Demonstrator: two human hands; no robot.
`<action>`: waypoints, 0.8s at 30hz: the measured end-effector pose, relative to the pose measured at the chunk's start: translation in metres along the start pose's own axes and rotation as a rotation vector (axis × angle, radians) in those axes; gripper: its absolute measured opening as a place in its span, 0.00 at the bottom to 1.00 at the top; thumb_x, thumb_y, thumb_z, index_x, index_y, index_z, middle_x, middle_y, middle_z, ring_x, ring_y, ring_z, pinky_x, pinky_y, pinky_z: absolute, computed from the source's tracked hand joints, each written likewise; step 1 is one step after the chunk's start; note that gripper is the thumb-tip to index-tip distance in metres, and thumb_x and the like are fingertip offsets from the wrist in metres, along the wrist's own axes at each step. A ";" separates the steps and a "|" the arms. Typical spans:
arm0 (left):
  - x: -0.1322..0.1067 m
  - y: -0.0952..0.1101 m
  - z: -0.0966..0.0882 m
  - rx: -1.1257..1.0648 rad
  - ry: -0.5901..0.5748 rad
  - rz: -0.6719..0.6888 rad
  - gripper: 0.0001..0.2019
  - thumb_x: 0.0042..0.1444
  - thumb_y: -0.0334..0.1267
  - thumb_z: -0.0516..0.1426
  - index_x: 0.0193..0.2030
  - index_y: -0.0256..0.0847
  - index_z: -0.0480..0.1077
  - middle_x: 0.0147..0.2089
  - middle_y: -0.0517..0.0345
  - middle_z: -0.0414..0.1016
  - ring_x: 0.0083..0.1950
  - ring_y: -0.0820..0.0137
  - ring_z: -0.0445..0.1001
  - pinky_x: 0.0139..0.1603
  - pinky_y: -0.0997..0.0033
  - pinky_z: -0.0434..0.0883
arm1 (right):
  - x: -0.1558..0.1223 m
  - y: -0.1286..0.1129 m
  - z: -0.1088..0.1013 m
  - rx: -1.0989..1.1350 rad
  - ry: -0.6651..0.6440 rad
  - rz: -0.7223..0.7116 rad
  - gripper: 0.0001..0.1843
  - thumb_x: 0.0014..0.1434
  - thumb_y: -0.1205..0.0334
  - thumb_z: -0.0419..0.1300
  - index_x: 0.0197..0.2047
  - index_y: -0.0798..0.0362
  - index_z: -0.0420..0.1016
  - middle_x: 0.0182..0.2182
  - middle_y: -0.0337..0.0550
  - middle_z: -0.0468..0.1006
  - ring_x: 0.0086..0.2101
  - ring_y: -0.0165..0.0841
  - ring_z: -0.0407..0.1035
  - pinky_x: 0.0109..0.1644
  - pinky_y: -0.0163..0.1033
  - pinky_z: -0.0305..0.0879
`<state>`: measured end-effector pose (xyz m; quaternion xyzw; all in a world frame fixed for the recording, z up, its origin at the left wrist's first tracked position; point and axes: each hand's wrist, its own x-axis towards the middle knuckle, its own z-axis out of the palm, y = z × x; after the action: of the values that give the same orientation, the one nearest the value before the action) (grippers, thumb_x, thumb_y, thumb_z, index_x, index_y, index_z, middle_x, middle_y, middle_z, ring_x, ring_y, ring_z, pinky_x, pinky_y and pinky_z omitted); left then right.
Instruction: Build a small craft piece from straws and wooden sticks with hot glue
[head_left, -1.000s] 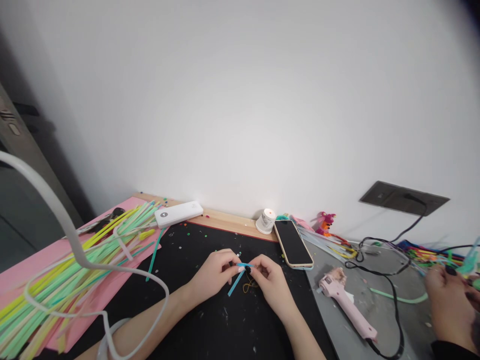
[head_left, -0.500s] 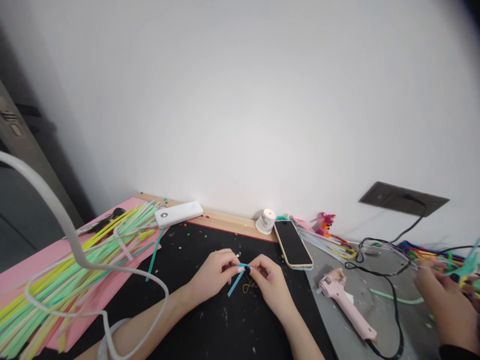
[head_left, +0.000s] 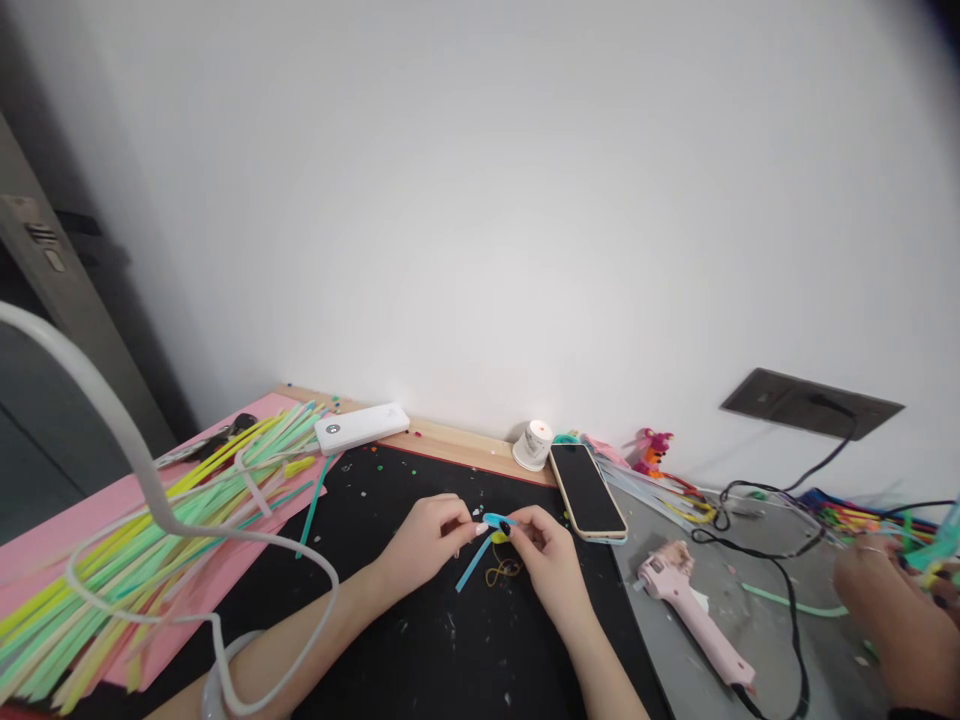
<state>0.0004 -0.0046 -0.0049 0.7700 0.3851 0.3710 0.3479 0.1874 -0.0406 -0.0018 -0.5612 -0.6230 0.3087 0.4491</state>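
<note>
A light blue pipe cleaner (head_left: 498,520), bent into a small loop, is between my hands above the black mat (head_left: 390,650). My right hand (head_left: 546,552) pinches the loop's right side; a dark spot shows at the thumb tip, and I cannot tell whether it is a nail or a part. A yellow bit (head_left: 499,538) shows just under the loop. My left hand (head_left: 435,538) is closed in a pinch, thumb and finger at the loop's left edge. A straight blue strip (head_left: 471,570) slants down below, and a thin golden loop of cord (head_left: 501,573) lies beside it.
Many pastel pipe cleaners (head_left: 187,540) lie on pink sheets at left, under a white cable (head_left: 150,480). A white device (head_left: 361,428), paper cup (head_left: 532,445) and phone (head_left: 589,492) stand behind. At right are a pink glue gun (head_left: 697,620) and another person's hand (head_left: 900,620).
The blue loop has opened wider and shows more clearly, with the yellow bit now visible. My fingertips have drawn slightly apart. The other person's hand at right has shifted a little.
</note>
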 end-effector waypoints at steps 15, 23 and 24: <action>0.007 -0.007 -0.040 0.589 0.428 0.133 0.12 0.61 0.36 0.47 0.30 0.42 0.68 0.33 0.54 0.73 0.40 0.64 0.69 0.44 0.66 0.65 | 0.002 0.004 0.001 -0.227 -0.042 -0.131 0.14 0.57 0.66 0.53 0.40 0.51 0.79 0.29 0.42 0.73 0.29 0.34 0.67 0.33 0.37 0.61; 0.001 -0.030 -0.105 0.864 0.733 -0.102 0.12 0.61 0.37 0.48 0.42 0.35 0.70 0.45 0.46 0.74 0.48 0.57 0.67 0.49 0.58 0.60 | 0.002 0.010 0.000 -0.253 0.165 -0.084 0.10 0.55 0.61 0.56 0.23 0.52 0.71 0.22 0.39 0.68 0.23 0.32 0.61 0.27 0.36 0.56; -0.002 -0.034 -0.113 0.879 0.772 -0.142 0.13 0.60 0.37 0.49 0.44 0.34 0.70 0.46 0.44 0.73 0.49 0.54 0.66 0.49 0.55 0.59 | 0.002 0.010 0.000 -0.250 0.186 -0.068 0.12 0.55 0.60 0.56 0.22 0.52 0.68 0.21 0.37 0.66 0.22 0.32 0.59 0.27 0.36 0.55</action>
<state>-0.1068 0.0383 0.0210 0.6235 0.6523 0.4058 -0.1454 0.1920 -0.0371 -0.0103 -0.6173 -0.6312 0.1600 0.4416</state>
